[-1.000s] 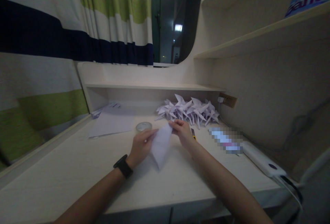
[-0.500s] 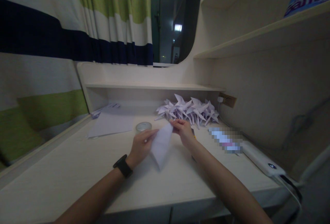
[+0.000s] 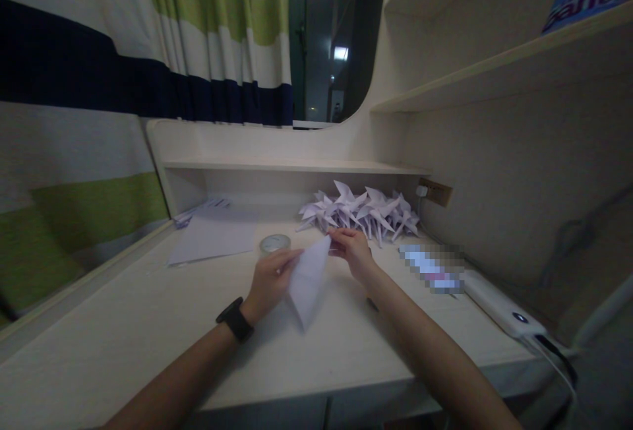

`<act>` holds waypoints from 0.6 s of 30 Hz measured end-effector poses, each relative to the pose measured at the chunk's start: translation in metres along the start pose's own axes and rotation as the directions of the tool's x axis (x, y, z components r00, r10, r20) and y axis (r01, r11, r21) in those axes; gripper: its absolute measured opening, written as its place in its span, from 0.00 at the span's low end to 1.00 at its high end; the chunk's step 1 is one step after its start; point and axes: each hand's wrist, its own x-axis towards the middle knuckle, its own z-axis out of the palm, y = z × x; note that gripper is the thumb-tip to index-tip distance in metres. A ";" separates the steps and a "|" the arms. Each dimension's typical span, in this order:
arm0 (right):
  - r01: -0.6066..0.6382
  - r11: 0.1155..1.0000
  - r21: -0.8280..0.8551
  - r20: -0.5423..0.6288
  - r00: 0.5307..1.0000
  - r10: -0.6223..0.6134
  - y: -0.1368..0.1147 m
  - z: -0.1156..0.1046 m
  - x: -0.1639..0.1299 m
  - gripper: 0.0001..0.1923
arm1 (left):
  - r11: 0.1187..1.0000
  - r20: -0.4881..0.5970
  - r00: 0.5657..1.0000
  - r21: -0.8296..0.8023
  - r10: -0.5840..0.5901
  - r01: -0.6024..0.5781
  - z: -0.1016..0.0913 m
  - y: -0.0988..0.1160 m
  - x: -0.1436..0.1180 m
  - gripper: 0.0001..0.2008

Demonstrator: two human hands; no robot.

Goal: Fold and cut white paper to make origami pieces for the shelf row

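Both my hands hold one folded sheet of white paper [image 3: 307, 281] just above the desk [image 3: 148, 324]. My left hand [image 3: 270, 279], with a black watch on its wrist, pinches the paper's left edge. My right hand [image 3: 353, 250] grips the top corner. The lower point of the paper hangs down toward the desk top. Behind my right hand lies a heap of folded white paper cranes [image 3: 363, 212].
A roll of clear tape [image 3: 275, 243] sits just behind my left hand. Flat sheets of paper [image 3: 215, 235] lie at the back left. A white power bank [image 3: 499, 305] with a cable lies at the right. A low shelf [image 3: 291, 166] runs along the back.
My right hand has shifted slightly left and up along the paper's top corner. The paper and left hand have barely moved.
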 end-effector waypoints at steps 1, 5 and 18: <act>-0.012 1.000 -0.003 0.003 1.000 0.012 0.000 0.000 0.000 0.18 | 1.000 -0.003 1.000 0.005 0.004 -0.004 0.000 0.000 0.000 0.11; 0.017 0.999 -0.037 -0.003 1.000 -0.018 -0.001 -0.001 0.001 0.18 | 1.000 -0.005 1.000 0.008 0.005 -0.005 0.001 -0.003 0.000 0.11; 0.022 0.999 -0.030 0.000 1.000 -0.022 -0.005 -0.001 0.002 0.16 | 1.000 -0.008 1.000 0.026 -0.015 0.015 0.000 0.003 0.001 0.10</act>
